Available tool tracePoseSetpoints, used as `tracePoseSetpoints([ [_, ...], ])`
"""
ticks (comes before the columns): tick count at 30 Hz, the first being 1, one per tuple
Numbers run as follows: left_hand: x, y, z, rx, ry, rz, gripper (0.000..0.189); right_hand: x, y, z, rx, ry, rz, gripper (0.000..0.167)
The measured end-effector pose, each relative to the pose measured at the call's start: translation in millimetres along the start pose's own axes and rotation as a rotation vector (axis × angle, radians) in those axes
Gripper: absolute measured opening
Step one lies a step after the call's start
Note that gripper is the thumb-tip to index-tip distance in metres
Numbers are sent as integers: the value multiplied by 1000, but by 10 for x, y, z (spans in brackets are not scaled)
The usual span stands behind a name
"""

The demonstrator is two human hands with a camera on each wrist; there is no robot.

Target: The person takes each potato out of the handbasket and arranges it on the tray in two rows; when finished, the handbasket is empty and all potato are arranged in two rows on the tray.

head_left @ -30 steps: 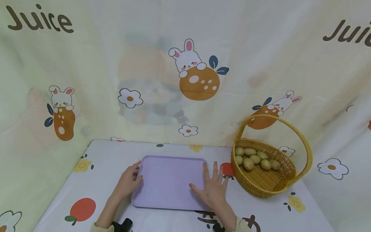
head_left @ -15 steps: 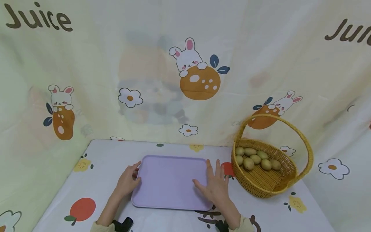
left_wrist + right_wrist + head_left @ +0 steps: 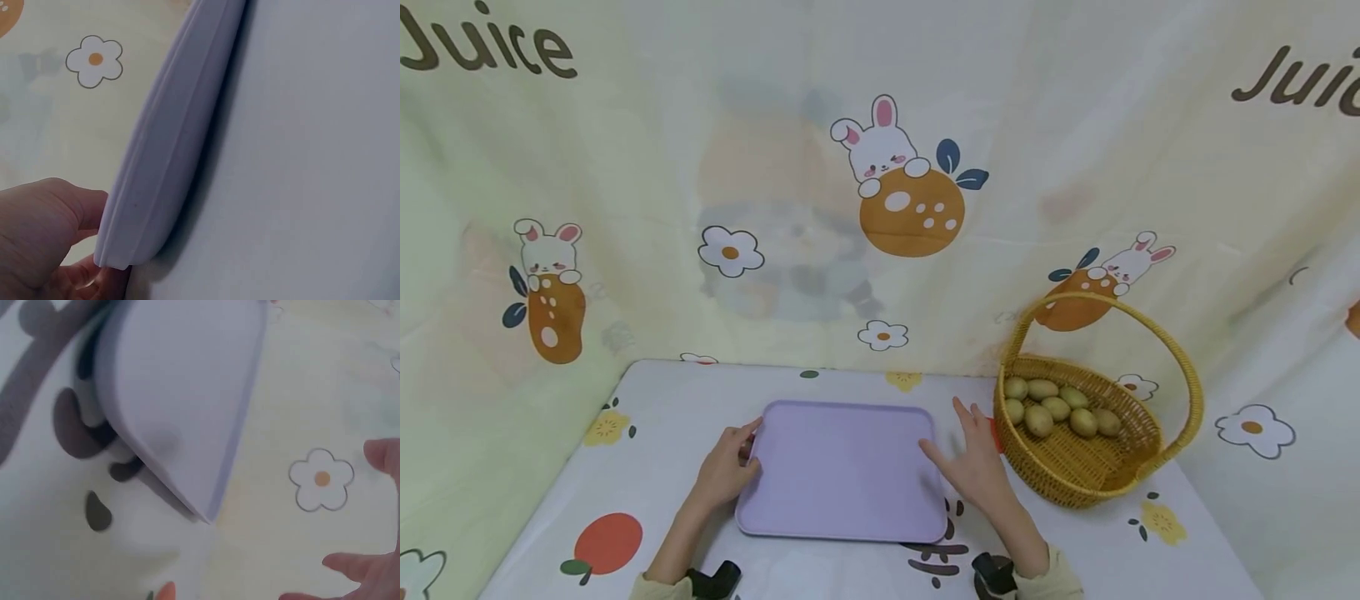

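Where your left hand [image 3: 727, 467] meets the left side of the tray [image 3: 850, 471], its fingers bend in against the rim; in the left wrist view one finger touches the outer wall while others sit low by a corner, partly hidden. You cannot tell from these views whether it clamps the tray or merely rests on its edge. Your right hand [image 3: 973, 467] holds nothing: its fingers are spread, and the right wrist view shows them apart from the tray. From above, it sits between the tray's right side and the basket [image 3: 1045, 479], thumb toward the tray.

The tray is pale lilac, rectangular with rounded corners, and lies on the worktop [image 3: 820, 571] in front of you, its long sides running across your view. To the right, the wicker basket stands on the same surface, its tall handle [image 3: 1187, 367] arching over it. Several greenish-brown oval things [image 3: 1039, 421] are gathered at its far left, leaving part of the woven bottom visible.

You wear light sleeves [image 3: 658, 587] and a black band [image 3: 715, 581] at each wrist. Behind the worktop hangs a pale curtain [image 3: 805, 167] printed with rabbits, flowers and the word "Juice"; the worktop's white cover carries printed fruit and dark lettering.
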State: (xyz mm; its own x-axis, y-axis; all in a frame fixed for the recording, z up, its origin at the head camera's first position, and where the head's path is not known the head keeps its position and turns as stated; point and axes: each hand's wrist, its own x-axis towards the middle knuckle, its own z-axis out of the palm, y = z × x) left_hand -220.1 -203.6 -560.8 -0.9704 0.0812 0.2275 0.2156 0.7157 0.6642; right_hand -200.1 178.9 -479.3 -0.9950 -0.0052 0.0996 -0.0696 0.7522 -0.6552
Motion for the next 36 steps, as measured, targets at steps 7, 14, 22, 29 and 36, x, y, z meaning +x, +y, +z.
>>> tracePoseSetpoints([
  [7, 0, -3, -15, -8, -14, -13, 63, 36, 6, -233, 105, -38, -25, 86],
  [14, 5, -4, -21, -7, -22, -24, 64, 82, 47, -439, 136, -30, -17, 82],
  [22, 10, -10, -14, -8, -26, -26, 63, 108, 168, -643, 210, -9, -10, 80],
  [29, 9, -25, -13, -7, -20, -19, 64, 214, 337, -806, 262, 14, 5, 71],
  [36, 12, -50, -6, -15, -22, -18, 64, 278, 530, -928, 293, 11, 96, 72],
])
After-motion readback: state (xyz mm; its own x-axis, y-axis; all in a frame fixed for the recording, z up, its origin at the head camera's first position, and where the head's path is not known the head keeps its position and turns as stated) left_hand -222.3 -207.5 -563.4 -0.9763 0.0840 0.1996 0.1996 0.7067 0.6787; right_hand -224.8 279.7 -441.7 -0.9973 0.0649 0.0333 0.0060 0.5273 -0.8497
